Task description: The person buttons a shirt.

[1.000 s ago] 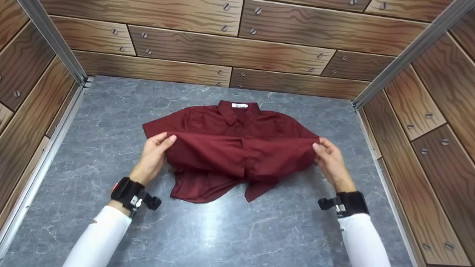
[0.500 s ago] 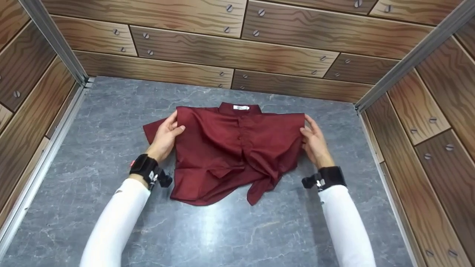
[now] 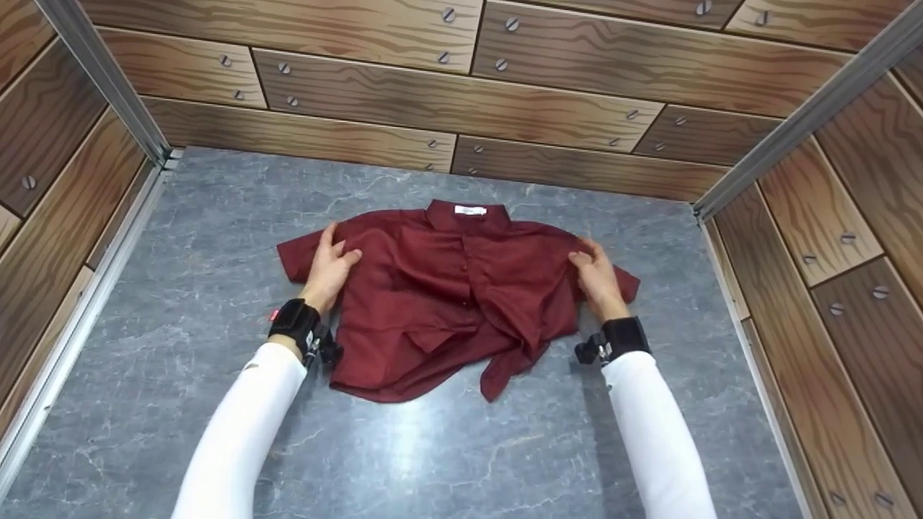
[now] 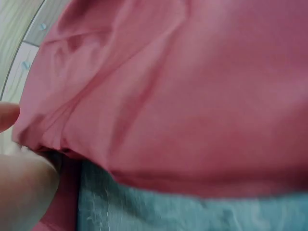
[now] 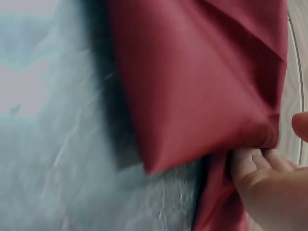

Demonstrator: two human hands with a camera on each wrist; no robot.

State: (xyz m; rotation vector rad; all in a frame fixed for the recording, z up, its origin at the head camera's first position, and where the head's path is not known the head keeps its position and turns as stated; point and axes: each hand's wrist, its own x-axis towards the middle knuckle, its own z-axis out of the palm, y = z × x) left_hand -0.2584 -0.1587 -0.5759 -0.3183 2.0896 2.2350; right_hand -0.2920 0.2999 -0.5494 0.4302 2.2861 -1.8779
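Observation:
A dark red short-sleeved button-up shirt (image 3: 433, 288) lies on the grey surface, collar away from me, a white label (image 3: 470, 210) inside the collar. Its lower front is rumpled, and one corner of the hem sticks out toward me. My left hand (image 3: 330, 270) is at the left side by the sleeve, thumb spread away from the fingers. At the opposite side my right hand (image 3: 597, 277) touches the cloth near the right sleeve, its thumb also apart. In the right wrist view, fingertips (image 5: 245, 161) go partly under the cloth's edge; the thumb stands off it.
Grey marbled floor (image 3: 461, 461) surrounds the shirt. Wood-patterned panels (image 3: 375, 79) wall the back and both sides, with metal rails (image 3: 800, 119) at the corners. Each wrist wears a black strap (image 3: 626, 337) with a small camera.
Both hands carried the shirt's lower edge up toward the collar. The held edge has since come down, so the shoulders and both sleeves show again; the thumbs have parted from the cloth.

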